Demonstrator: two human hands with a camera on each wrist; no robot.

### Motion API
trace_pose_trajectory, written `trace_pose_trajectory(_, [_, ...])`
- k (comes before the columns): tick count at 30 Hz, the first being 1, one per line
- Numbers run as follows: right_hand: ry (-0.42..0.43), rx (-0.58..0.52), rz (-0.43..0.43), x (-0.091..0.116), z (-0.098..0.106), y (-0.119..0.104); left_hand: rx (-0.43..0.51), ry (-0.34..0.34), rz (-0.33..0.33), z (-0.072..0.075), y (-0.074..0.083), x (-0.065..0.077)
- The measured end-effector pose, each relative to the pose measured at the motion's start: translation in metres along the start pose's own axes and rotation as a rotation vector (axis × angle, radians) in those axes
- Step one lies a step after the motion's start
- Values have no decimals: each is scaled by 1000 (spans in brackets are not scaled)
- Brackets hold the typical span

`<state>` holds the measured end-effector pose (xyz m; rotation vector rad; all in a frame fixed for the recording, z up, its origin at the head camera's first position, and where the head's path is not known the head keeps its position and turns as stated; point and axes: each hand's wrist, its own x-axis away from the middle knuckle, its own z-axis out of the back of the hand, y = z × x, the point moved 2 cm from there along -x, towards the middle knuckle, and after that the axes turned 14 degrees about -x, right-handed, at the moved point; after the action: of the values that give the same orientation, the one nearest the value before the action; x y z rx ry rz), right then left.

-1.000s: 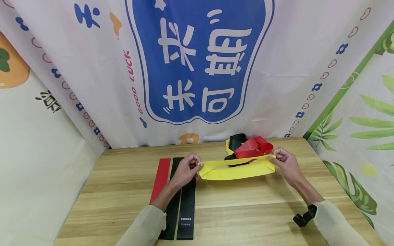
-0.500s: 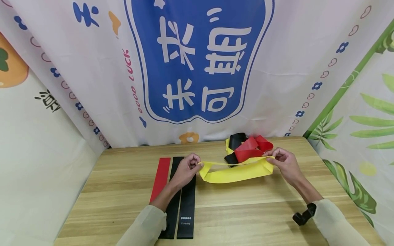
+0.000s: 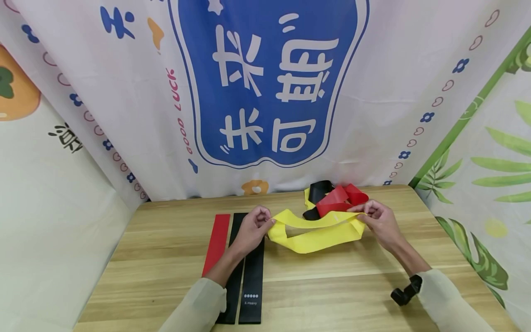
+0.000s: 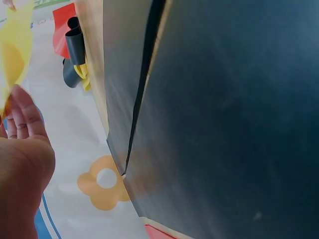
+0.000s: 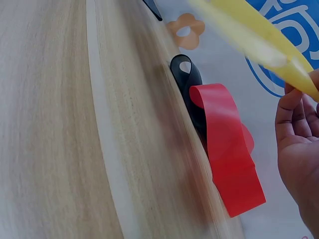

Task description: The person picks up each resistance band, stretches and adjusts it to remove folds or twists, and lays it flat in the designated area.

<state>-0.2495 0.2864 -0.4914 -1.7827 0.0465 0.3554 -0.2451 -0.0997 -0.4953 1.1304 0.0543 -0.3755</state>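
Between my two hands hangs a yellow resistance band [image 3: 319, 242], a flat loop held up over the table with its middle sagging. My left hand [image 3: 252, 229] pinches its left end between thumb and fingers, above the flat black bands. At the other end, my right hand [image 3: 380, 221] pinches the loop in front of a loose pile. In the right wrist view the yellow band [image 5: 264, 42] runs into the right hand's fingertips [image 5: 291, 97]. The left wrist view shows the left hand [image 4: 30, 129] at the picture's edge, fingers up against the yellow band [image 4: 15, 47].
Flat on the wooden table [image 3: 332, 295] lie a red band [image 3: 215, 244] and two black bands [image 3: 250, 286], side by side at left. Behind the yellow loop sits a crumpled pile with a red band [image 3: 333, 203] and a black band [image 3: 319, 190]. A printed curtain [image 3: 157, 138] backs the table.
The yellow loop has gone slacker and opened wider, its middle sagging lower. My right hand has moved slightly left, toward the left hand, which stays nearly in place.
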Motion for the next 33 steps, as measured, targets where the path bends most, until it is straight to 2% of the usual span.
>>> trace_pose_trajectory(7, [-25, -92, -17, 0, -4, 2, 33, -9, 15, 0, 2, 0])
trace_pose_trajectory(15, [-61, 0, -23, -1, 2, 0, 73, 27, 17, 2, 1, 0])
trace_pose_trajectory(20, [-86, 16, -29, -1, 3, -1, 47, 24, -7, 4, 1, 0])
trace_pose_trajectory(25, [-95, 35, -45, 0, 3, -1, -20, 35, -20, 7, 2, 0])
trace_pose_trajectory(29, [-92, 56, -71, 1, 3, 0, -65, 50, -13, 8, 2, 1])
trace_pose_trajectory(33, [-68, 85, -100, 1, 4, 1, -70, 50, 17, 9, 2, 2])
